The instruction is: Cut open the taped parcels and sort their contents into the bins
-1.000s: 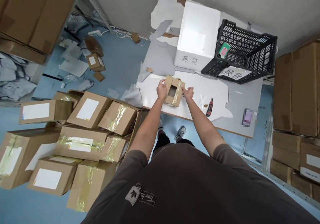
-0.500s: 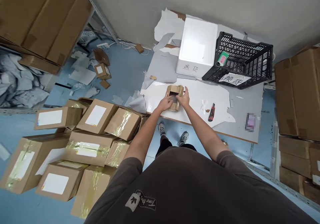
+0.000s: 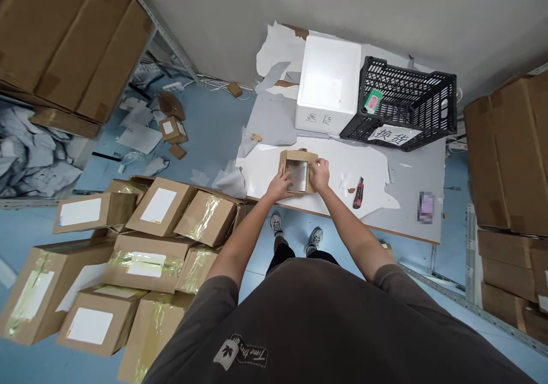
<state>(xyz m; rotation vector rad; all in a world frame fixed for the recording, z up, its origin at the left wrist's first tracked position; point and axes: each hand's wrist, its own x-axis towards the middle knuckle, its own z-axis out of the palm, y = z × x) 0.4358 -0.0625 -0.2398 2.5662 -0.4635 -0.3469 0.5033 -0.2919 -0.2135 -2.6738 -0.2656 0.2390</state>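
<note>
A small brown cardboard box (image 3: 309, 189) stands on white paper at the table's front edge, its flaps apart and a pale, silvery thing (image 3: 298, 174) showing inside. My left hand (image 3: 279, 186) grips the box's left side, with fingers over the rim. At the right side, my right hand (image 3: 319, 175) has its fingers bent and closed on a flap of the box. To the right of that hand lies a red and black utility knife (image 3: 358, 193), beside scraps of clear tape (image 3: 345, 183).
A white foam box (image 3: 327, 118) and a black plastic crate (image 3: 449, 107) holding a green packet (image 3: 373, 101) stand at the back of the table. Several taped cartons (image 3: 149, 264) are heaped on the floor at left. Large cartons (image 3: 505, 156) stand at right.
The box's flaps have been spread, and more of its inside shows. My right hand has moved from the opening to the right-hand flap. The view has shifted slightly.
</note>
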